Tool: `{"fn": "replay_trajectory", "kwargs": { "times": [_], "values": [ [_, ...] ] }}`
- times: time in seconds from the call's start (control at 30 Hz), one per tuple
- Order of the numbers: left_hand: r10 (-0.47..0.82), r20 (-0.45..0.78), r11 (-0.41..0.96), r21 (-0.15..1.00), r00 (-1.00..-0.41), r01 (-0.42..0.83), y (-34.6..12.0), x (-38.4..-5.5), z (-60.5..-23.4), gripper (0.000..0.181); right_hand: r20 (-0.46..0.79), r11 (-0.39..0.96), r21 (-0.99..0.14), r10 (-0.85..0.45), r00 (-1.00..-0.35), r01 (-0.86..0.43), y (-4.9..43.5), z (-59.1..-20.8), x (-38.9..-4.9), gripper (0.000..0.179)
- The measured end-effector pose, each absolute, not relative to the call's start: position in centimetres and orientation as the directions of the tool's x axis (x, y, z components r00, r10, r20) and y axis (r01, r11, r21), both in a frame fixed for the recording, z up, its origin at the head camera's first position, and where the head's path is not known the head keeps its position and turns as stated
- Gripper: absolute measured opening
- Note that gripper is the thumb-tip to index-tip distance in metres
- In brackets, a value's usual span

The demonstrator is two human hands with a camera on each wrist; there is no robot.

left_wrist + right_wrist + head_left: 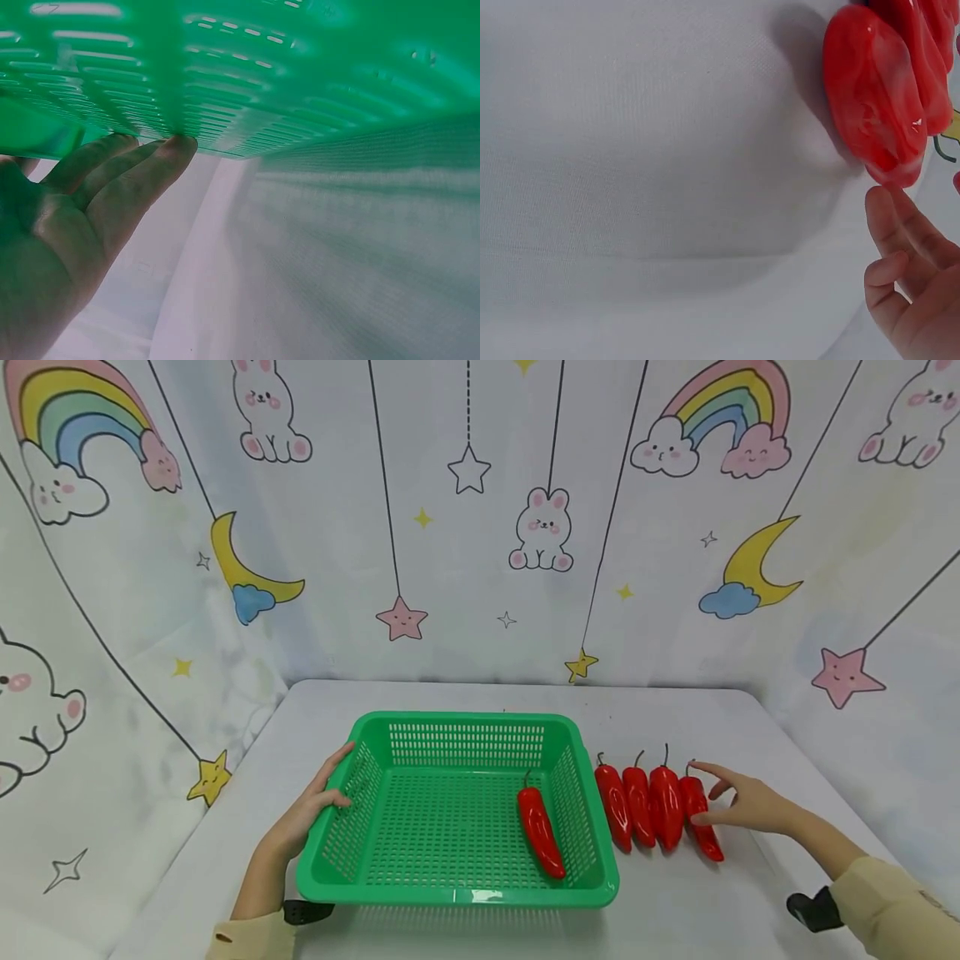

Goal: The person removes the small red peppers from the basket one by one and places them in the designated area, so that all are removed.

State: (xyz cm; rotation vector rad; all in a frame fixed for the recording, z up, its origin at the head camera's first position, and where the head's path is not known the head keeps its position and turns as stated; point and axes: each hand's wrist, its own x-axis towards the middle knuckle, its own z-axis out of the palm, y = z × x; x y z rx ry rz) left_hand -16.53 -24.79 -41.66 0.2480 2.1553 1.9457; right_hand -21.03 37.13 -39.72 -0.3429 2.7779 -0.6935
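Note:
A green plastic basket (pixel 461 896) with slotted walls stands in the middle of the table. My left hand (pixel 311 814) holds its left side, the thumb over the rim. In the left wrist view, straight fingers (pixel 142 184) lie against the slotted green wall. One red chili pepper (pixel 540 832) lies inside the basket, toward its right. My right hand (pixel 750 806) is at the rightmost pepper (pixel 701 822) of a row, index finger by its stem and thumb at its side. In the right wrist view, fingertips are right at the end of a glossy red pepper (pixel 874 94).
Three more red peppers, one of them the left pepper (pixel 613 802), lie side by side between the basket and my right hand. A white cloth covers the table (pixel 675 910). Behind it hangs a printed curtain (pixel 480 635) with rainbows, rabbits and stars.

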Motion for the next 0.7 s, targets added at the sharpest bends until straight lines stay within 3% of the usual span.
{"fn": "replay_trajectory", "kwargs": {
  "times": [0.7],
  "values": [
    [0.265,-0.064,0.116,0.993,-0.962,-0.034,-24.8,-16.7,-42.0,0.081,0.021,0.791,-0.531,-0.347,-0.938,-0.304,34.8,-37.0,-20.8,0.090]
  ]
}}
